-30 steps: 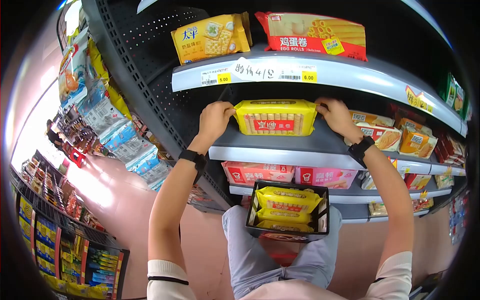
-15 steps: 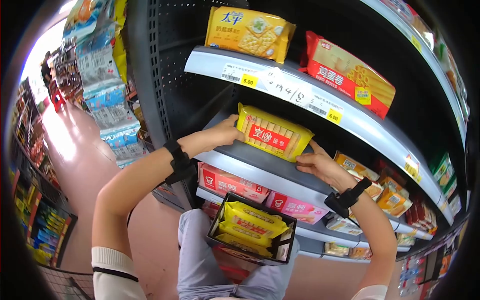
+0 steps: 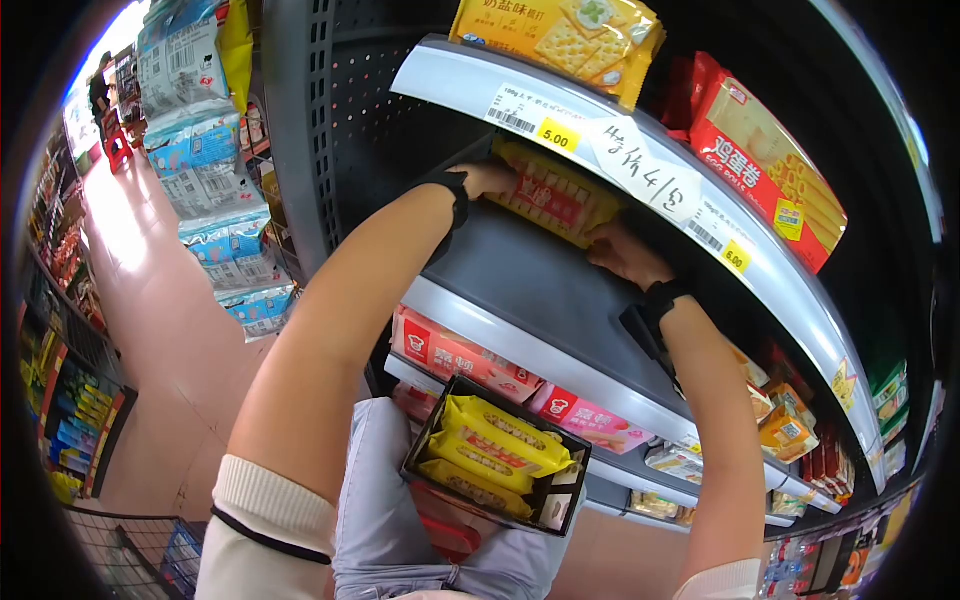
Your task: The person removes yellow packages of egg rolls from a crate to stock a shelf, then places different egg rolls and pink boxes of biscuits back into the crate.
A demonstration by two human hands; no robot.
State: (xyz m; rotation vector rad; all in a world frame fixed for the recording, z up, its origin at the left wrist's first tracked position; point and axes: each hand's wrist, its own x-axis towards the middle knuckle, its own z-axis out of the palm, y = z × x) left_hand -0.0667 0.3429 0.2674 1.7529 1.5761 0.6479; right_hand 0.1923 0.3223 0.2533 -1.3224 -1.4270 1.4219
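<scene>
A yellow packet (image 3: 550, 197) with a red label stands deep on the grey middle shelf (image 3: 540, 285), in the shadow under the shelf above. Its left end is in my left hand (image 3: 490, 180), and my right hand (image 3: 628, 252) has its fingers closed at the right end. On my lap sits an open black box (image 3: 562, 505) holding several yellow packets (image 3: 497, 440). Both wrists wear black bands.
Above are a yellow cracker packet (image 3: 565, 40) and red egg roll packets (image 3: 765, 165) behind the price-label edge (image 3: 610, 150). Pink boxes (image 3: 465, 350) lie below. Blue bags (image 3: 205, 165) hang at left. A person (image 3: 102, 95) stands far down the aisle.
Both hands have carried the yellow packet away from me, from the front of the middle shelf to deeper inside. The view has shifted closer to the shelves.
</scene>
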